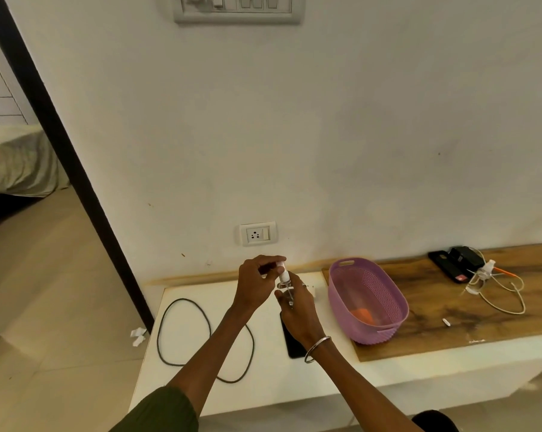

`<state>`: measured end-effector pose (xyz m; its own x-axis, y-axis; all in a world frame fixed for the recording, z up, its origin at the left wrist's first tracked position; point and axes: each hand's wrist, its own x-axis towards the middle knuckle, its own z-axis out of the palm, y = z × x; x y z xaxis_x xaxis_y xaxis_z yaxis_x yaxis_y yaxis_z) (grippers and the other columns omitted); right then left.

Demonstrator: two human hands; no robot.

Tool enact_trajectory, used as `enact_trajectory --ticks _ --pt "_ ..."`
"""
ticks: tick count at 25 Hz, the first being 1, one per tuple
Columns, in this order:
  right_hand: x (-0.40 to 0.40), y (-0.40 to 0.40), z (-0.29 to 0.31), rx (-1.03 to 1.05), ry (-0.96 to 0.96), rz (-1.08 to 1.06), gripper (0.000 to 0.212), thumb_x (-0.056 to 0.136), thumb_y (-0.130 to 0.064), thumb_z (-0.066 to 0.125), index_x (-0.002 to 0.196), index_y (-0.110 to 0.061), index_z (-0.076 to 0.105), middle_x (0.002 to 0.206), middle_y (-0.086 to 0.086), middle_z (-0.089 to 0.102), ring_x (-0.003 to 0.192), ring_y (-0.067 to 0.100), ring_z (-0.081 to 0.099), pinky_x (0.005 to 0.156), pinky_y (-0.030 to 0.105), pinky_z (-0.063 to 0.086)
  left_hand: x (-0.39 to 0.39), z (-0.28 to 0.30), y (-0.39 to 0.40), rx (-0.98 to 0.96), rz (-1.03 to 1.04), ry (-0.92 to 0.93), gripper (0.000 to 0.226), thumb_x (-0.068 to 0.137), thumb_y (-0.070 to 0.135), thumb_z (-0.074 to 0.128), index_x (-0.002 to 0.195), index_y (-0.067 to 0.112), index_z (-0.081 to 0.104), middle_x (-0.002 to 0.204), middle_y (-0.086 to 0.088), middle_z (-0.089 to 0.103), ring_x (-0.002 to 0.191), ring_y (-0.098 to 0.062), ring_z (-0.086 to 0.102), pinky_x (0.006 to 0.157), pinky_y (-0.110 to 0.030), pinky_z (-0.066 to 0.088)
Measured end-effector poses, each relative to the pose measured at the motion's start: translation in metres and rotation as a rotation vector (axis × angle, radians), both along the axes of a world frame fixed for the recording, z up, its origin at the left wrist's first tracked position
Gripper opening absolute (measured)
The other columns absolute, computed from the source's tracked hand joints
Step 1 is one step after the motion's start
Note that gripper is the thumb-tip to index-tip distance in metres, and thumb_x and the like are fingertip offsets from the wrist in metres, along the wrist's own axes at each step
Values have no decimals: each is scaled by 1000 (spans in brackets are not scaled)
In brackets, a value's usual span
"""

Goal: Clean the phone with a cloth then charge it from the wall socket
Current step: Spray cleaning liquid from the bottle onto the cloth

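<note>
A dark phone lies flat on the white ledge, partly hidden under my right wrist. Above it my right hand grips a small clear spray bottle held upright. My left hand pinches the bottle's white cap at the top. A dark charging cable lies in loose loops on the ledge to the left. The wall socket sits on the white wall just above my hands. An orange cloth rests in the bottom of the purple basket.
On the wooden board to the right lie a second spray bottle, a cream cable, a black phone case and a black adapter. A switch panel is high on the wall. A doorway opens at left.
</note>
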<state>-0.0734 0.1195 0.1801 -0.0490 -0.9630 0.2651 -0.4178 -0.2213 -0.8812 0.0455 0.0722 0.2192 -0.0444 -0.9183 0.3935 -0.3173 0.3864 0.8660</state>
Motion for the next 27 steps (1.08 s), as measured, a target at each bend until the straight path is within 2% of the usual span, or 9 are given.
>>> enact_trajectory --ticks 2,6,10,14,18,20,23,25,27 --pt "1 2 1 -23 -13 1 30 95 -16 54 124 -19 49 99 1 63 84 11 57 75 21 45 0 5 3 27 -17 57 16 84 10 75 99 14 79 95 3 77 87 -2 72 80 -16 56" --pt "2 3 2 -47 -25 23 5 97 -19 47 100 -17 51 80 5 58 65 8 47 61 23 42 1 13 0 93 -47 135 11 79 9 79 88 14 80 86 2 78 83 -10 74 78 -20 58" --pt "0 1 1 -28 -89 25 7 97 -18 48 102 -18 52 78 4 58 64 3 46 62 21 42 -1 14 -1 151 -116 144 11 82 4 75 89 12 79 88 -3 78 84 -17 74 80 -28 59" --pt "-5 0 0 23 -113 71 10 99 -27 47 107 -27 52 83 0 61 70 7 56 66 30 51 3 9 1 194 -194 157 15 89 0 66 93 10 77 92 -13 76 90 -29 73 81 -33 60" --pt "-1 -5 6 99 -372 102 21 99 -32 47 115 -22 56 85 -1 65 73 14 64 69 35 57 -1 8 5 203 -321 242 37 88 -18 50 78 10 73 91 -13 75 72 -18 68 57 -31 50" --pt "-2 -9 6 91 -433 60 19 99 -38 45 105 -28 60 84 0 67 72 16 66 67 35 58 -5 11 1 220 -349 242 34 87 -19 50 82 4 74 94 -12 76 75 -19 69 56 -32 48" --pt "-11 -10 -1 72 -333 19 23 94 -42 46 103 -25 59 89 2 68 74 14 66 70 34 58 -11 5 -4 253 -355 324 21 92 -7 55 104 -2 73 107 -17 74 97 -31 71 65 -38 52" --pt "-17 -10 -7 54 -249 14 22 90 -44 45 100 -28 57 90 1 68 75 12 65 72 34 56 -18 1 -3 286 -281 376 23 93 3 62 113 6 72 106 -14 76 101 -27 72 73 -34 57" --pt "-20 -8 -10 59 -234 20 13 89 -42 45 96 -36 55 91 -1 67 76 11 64 71 26 56 -24 -6 -6 294 -237 361 20 92 5 63 106 14 75 94 -7 78 93 -19 74 72 -29 57"
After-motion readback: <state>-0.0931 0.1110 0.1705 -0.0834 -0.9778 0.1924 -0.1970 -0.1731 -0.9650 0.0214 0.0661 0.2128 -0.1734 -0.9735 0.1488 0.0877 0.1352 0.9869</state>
